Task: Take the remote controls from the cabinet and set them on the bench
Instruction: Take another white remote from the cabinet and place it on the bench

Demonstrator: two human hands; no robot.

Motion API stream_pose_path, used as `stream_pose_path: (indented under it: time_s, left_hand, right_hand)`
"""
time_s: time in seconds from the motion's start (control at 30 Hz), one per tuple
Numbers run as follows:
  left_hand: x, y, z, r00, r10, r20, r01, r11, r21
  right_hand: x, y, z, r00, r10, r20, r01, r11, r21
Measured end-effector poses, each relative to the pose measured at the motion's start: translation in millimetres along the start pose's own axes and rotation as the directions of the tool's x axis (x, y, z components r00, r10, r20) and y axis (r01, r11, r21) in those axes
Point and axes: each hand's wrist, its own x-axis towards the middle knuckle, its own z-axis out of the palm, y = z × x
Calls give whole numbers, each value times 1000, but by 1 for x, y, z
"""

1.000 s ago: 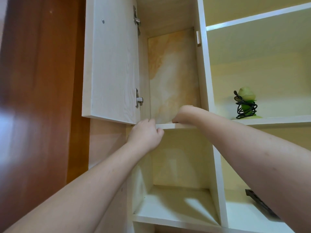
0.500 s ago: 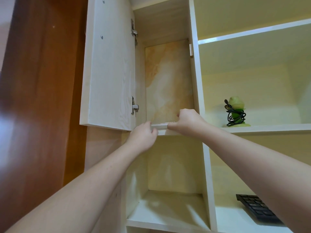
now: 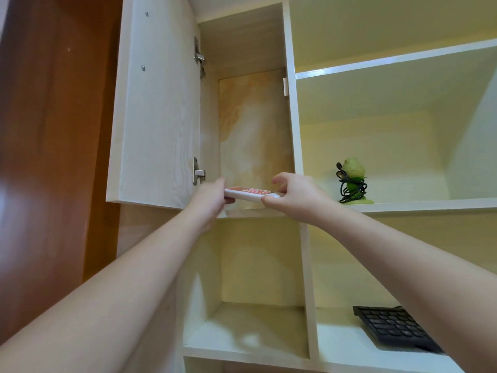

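Note:
A white remote control (image 3: 250,193) with pink buttons lies flat between my two hands, just above the front edge of the cabinet shelf (image 3: 252,212). My left hand (image 3: 208,201) grips its left end. My right hand (image 3: 294,197) pinches its right end, fingers curled over the top. The cabinet compartment (image 3: 255,125) behind it is open, with its white door (image 3: 156,103) swung out to the left. Only one remote shows; the bench is out of view.
A green figure wrapped in black cable (image 3: 351,181) stands on the shelf to the right. A black keyboard (image 3: 395,328) lies on the lower right shelf. A brown wooden panel (image 3: 48,144) fills the left side.
Both hands reached onto the shelf, took hold of the remote and have drawn it out past the shelf edge. The view has tilted slightly lower.

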Motion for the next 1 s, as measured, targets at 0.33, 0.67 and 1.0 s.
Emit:
stream_pose_path:
  time_s: [0.33, 0.67, 1.0]
  left_hand:
    - [-48, 17, -12, 977, -170, 132, 202, 935, -293]
    - [-109, -18, -21, 944, -275, 184, 287, 957, -44]
    - [-181, -60, -53, 940, -307, 151, 290, 949, 123]
  right_hand:
    - [-24, 26, -21, 990, -116, 76, 98, 974, 206]
    - [-62, 63, 9, 963, -190, 190, 91, 895, 436]
    - [-107, 68, 43, 895, -250, 368, 4, 831, 556]
